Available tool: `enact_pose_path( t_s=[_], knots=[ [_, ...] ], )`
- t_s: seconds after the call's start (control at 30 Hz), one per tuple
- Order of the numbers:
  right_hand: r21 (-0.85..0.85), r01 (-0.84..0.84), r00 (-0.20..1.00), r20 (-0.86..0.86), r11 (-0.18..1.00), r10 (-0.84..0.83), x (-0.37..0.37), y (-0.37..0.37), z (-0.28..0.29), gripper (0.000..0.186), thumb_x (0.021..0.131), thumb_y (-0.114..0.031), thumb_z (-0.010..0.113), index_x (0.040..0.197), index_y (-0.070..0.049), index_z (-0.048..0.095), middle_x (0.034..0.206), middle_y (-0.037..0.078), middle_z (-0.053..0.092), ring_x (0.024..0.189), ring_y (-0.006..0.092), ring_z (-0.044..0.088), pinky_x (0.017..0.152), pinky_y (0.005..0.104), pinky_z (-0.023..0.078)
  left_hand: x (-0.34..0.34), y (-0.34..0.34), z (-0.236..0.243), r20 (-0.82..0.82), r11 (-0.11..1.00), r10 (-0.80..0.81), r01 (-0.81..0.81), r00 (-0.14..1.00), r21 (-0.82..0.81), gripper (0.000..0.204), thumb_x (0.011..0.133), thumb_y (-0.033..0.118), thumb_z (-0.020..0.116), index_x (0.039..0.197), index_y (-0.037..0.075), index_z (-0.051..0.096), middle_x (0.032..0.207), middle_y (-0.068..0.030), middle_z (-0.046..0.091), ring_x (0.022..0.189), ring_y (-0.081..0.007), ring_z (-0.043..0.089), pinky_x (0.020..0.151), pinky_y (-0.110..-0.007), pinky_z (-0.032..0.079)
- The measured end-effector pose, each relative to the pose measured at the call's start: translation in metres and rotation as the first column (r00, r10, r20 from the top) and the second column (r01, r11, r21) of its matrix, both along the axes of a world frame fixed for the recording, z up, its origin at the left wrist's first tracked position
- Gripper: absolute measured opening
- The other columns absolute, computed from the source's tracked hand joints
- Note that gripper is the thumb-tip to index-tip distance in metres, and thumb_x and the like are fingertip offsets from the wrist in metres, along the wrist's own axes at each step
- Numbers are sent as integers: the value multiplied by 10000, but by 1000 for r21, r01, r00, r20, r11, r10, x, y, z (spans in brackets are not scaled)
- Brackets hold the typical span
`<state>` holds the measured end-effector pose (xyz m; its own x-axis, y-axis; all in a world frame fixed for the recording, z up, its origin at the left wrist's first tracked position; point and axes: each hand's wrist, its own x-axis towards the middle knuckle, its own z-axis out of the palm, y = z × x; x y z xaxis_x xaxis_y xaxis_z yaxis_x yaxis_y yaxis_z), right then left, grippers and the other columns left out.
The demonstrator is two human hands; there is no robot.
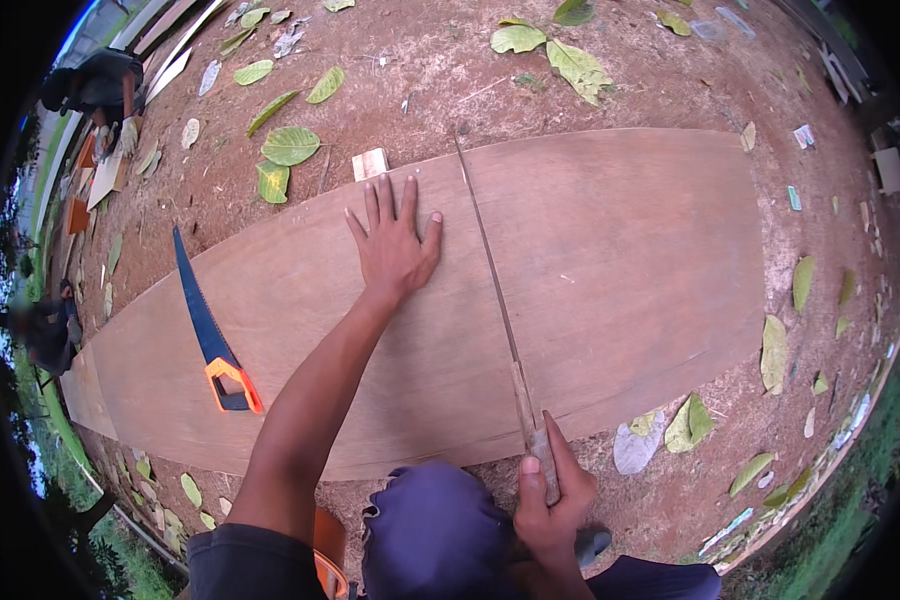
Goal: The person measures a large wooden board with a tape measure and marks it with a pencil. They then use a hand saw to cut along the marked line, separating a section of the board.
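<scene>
A long sheet of brown plywood (630, 260) lies across the ground in front of me. My left hand (398, 245) presses flat on it with the fingers spread, close to the far edge. At the near edge, my right hand (560, 490) is closed around the worn handle of a handsaw (495, 270). Its long, thin blade is seen almost edge-on and runs across the sheet to just past the far edge; its teeth cannot be made out. Left of my left arm, a second handsaw (205, 320), with a blue blade and an orange and black handle, rests on the plywood.
A small pale wood block (370, 164) sits at the sheet's far edge. Reddish soil (420, 90) with scattered leaves (291, 146) surrounds it. An orange bucket (328, 560) stands beside my knee (435, 530). A gloved person (100, 90) works at the far left, with another (50, 325) nearer.
</scene>
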<state>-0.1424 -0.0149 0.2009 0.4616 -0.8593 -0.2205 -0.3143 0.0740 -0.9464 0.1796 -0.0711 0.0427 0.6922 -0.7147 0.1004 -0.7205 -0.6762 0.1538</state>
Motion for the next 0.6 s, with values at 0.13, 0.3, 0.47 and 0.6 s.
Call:
enact_pose_path(
  t_s=[0.13, 0.3, 0.47, 0.6],
  knots=[
    [-71, -19, 999, -34, 997, 17, 52, -41, -15, 488, 966, -111, 664, 1382, 131, 586, 1103, 327, 732, 1021, 349, 772, 859, 383, 589, -1, 0, -2, 30, 1000, -8, 7, 1000, 25, 769, 1025, 582, 443, 1669, 185, 305, 1739, -198, 195, 1618, -400, 123, 1254, -693, 17],
    [-113, -38, 999, -36, 993, 34, 56, -53, -14, 471, 968, -112, 664, 1370, 124, 600, 1094, 314, 738, 1003, 349, 777, 845, 382, 595, 1, -3, 2, 8, 1000, 7, -7, 1000, 26, 771, 1010, 575, 474, 1669, 209, 312, 1742, -190, 195, 1617, -400, 128, 1253, -693, 11],
    [-128, -30, 999, 25, 991, 33, 63, -59, -29, 456, 974, -106, 657, 1362, 128, 606, 1073, 300, 747, 980, 310, 779, 832, 356, 589, -1, 1, 0, 9, 999, 29, -30, 1000, 23, 767, 1005, 574, 483, 1669, 228, 314, 1741, -179, 205, 1618, -389, 138, 1255, -688, 8],
    [-124, 53, 994, 99, 991, -41, 112, -101, -76, 441, 985, -111, 658, 1352, 130, 616, 1053, 292, 753, 935, 282, 778, 796, 339, 583, -4, -4, 3, -1, 1000, 9, -9, 1000, 3, 754, 1006, 534, 522, 1663, 220, 329, 1739, -188, 205, 1618, -383, 139, 1260, -681, 27]
  ],
)
